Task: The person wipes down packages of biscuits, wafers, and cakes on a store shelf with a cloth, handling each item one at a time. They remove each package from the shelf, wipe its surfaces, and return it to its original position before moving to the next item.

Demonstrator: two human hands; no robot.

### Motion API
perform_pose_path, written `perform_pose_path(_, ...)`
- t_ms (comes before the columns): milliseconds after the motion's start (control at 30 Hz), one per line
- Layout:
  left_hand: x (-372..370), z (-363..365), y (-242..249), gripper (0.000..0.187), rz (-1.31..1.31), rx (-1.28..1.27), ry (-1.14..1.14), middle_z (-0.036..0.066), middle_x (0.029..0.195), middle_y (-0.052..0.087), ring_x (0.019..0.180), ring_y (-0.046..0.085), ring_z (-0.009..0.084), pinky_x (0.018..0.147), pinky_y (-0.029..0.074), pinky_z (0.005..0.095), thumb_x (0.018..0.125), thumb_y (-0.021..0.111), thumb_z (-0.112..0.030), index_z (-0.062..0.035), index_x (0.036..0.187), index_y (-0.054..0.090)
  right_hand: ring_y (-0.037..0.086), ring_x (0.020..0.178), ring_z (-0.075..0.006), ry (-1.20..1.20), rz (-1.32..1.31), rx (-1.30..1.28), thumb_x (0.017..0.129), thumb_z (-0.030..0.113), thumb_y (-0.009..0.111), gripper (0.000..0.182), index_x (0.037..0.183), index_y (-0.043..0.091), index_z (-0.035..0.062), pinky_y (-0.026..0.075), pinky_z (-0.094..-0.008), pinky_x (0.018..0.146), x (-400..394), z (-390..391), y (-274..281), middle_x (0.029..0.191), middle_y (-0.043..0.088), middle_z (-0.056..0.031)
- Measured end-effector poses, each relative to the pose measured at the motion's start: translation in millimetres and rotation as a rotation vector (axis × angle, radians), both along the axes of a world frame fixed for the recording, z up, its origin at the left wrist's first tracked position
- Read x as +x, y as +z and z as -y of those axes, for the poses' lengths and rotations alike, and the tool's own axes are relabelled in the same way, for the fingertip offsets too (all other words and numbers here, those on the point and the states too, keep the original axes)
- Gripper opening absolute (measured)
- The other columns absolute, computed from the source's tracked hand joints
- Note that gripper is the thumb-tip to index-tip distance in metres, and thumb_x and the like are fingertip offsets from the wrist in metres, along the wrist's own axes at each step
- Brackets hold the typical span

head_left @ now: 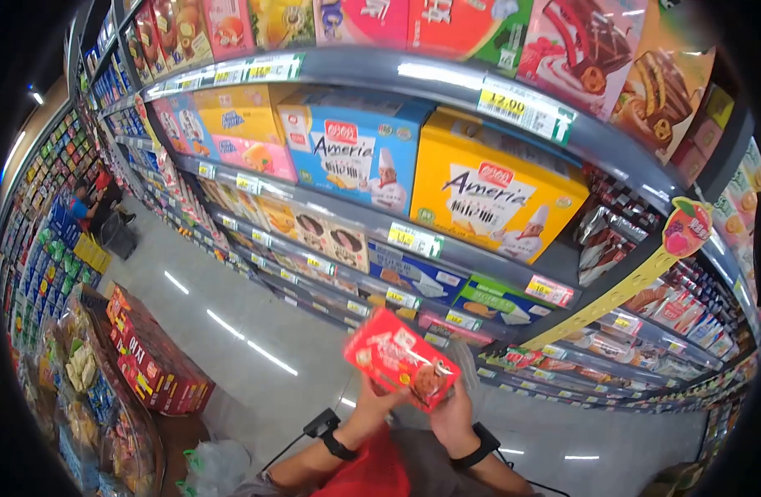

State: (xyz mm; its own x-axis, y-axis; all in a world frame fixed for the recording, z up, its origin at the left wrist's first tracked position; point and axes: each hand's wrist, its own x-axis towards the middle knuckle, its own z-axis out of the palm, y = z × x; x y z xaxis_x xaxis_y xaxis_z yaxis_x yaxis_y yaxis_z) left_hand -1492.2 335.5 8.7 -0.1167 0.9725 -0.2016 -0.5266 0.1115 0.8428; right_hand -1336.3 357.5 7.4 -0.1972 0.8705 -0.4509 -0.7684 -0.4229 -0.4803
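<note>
Both hands hold up a red snack box in front of the shelves, tilted so its printed face shows. The left hand grips the box from below at its lower left edge, fingers closed around it; the right hand is clasped on the lower right corner, thumb side toward the camera. Each wrist wears a black band. The box hangs in the air over the grey floor, level with the lowest shelf rows and well apart from any shelf edge. Behind it stand a blue Ameria box and, just beside it to the right, a yellow Ameria box, on the second shelf from the top. A stack of red cartons sits on the floor at the left, and a person crouches far down the aisle
</note>
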Motion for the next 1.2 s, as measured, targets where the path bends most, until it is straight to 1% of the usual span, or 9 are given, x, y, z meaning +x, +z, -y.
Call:
perform_pose_path(100, 3.3, 7.4, -25.4, 0.066, -0.046, -0.038, -0.096, 0.012, 0.131, 0.059, 0.115, 0.064, 0.0224, 0.097, 0.056, 0.0394, 0.087, 0.076, 0.001, -0.0056, 0.141, 0.04, 0.055, 0.131, -0.0267, -0.02, 0.053, 0.007, 0.108, 0.046, 0.042, 0.052, 0.142, 0.049, 0.007, 0.041, -0.0459, 0.113, 9.3, -2.5, -18.9, 0.142, 0.057, -0.0116)
perform_pose_path(233, 2.9, 9.7, -35.9, 0.059, -0.334, 0.002, 0.131, 0.012, 0.124, 0.063, 0.107, 0.067, 0.0247, 0.097, 0.058, 0.0448, 0.088, 0.073, 0.002, -0.0037, 0.138, 0.041, 0.062, 0.12, -0.0234, 0.046, 0.234, -0.13, 0.106, 0.032, 0.053, 0.037, 0.133, 0.057, 0.0075, 0.05, -0.0435, 0.103, 9.9, 15.2, -21.6, 0.129, 0.065, -0.0069)
perform_pose_path(333, -4.7, 1.1, -3.8, 0.057, 0.015, -0.109, 0.268, 0.013, 0.121, 0.063, 0.109, 0.066, 0.0228, 0.094, 0.058, 0.0404, 0.089, 0.072, 0.004, -0.0036, 0.134, 0.04, 0.065, 0.114, -0.0231, 0.124, 0.146, -0.174, 0.104, 0.021, 0.057, 0.03, 0.129, 0.059, 0.0056, 0.052, -0.0411, 0.098, 29.7, 13.7, -24.3, 0.122, 0.068, -0.0062)
perform_pose_path(600, -38.4, 14.9, 2.4, 0.052, 0.33, -0.173, -0.342, 0.016, 0.135, 0.06, 0.122, 0.062, 0.0315, 0.105, 0.053, 0.0489, 0.095, 0.065, 0.0, -0.0022, 0.142, 0.043, 0.062, 0.122, -0.0247, 0.084, -0.054, -0.05, 0.104, 0.028, 0.056, 0.04, 0.138, 0.055, 0.0044, 0.047, -0.0424, 0.108, 52.9, -20.3, 5.4, 0.133, 0.065, -0.0088)
perform_pose_path(733, -39.2, 12.9, -25.0, 0.057, 0.824, -0.15, -0.586, 0.017, 0.145, 0.053, 0.131, 0.056, 0.035, 0.109, 0.049, 0.0526, 0.097, 0.065, -0.014, -0.003, 0.147, 0.042, 0.063, 0.122, -0.0238, 0.148, 0.041, 0.034, 0.104, 0.029, 0.057, 0.04, 0.137, 0.056, 0.0052, 0.047, -0.0402, 0.107, 76.1, -44.7, 43.5, 0.133, 0.065, -0.0081)
perform_pose_path(900, -29.4, 16.1, -34.1, 0.06, 0.699, -0.157, -0.576, 0.017, 0.148, 0.051, 0.134, 0.054, 0.0358, 0.109, 0.048, 0.0523, 0.096, 0.067, -0.016, -0.0032, 0.148, 0.041, 0.061, 0.116, -0.0167, -0.379, 0.713, 0.427, 0.104, 0.027, 0.06, 0.04, 0.135, 0.058, 0.0007, 0.049, -0.0358, 0.098, 110.0, -62.6, 123.4, 0.128, 0.065, -0.007)
perform_pose_path(1067, -32.8, 23.6, -44.8, 0.059, 0.641, -0.178, -0.554, 0.017, 0.147, 0.052, 0.133, 0.054, 0.0371, 0.109, 0.048, 0.0529, 0.097, 0.065, -0.017, -0.0033, 0.148, 0.04, 0.056, 0.128, -0.0384, -0.691, 2.153, 0.974, 0.088, -0.006, 0.057, 0.055, 0.142, 0.049, -0.0032, 0.045, -0.0421, 0.107, 137.8, -111.0, 161.2, 0.139, 0.058, -0.0219)
perform_pose_path(1133, -34.3, 23.3, -39.4, 0.061, 0.653, -0.203, -0.562, 0.016, 0.145, 0.054, 0.13, 0.057, 0.0331, 0.108, 0.049, 0.0497, 0.095, 0.07, -0.016, -0.0033, 0.147, 0.041, 0.053, 0.129, -0.0436, -0.338, 2.159, 0.921, 0.076, -0.012, 0.055, 0.067, 0.142, 0.051, 0.0008, 0.046, -0.0445, 0.108, 123.3, -121.6, 195.1, 0.14, 0.055, -0.0266)
perform_pose_path(1200, -34.2, 22.3, -26.3, 0.052, 0.617, -0.211, -0.593, 0.016, 0.138, 0.058, 0.125, 0.06, 0.0318, 0.103, 0.051, 0.0464, 0.096, 0.069, -0.019, -0.0044, 0.141, 0.047, 0.06, 0.118, -0.0446, -0.135, 2.219, 0.89, 0.08, -0.005, 0.057, 0.042, 0.121, 0.065, 0.0023, 0.052, -0.0491, 0.097, 137.7, -148.7, 168.5, 0.13, 0.059, -0.0289)
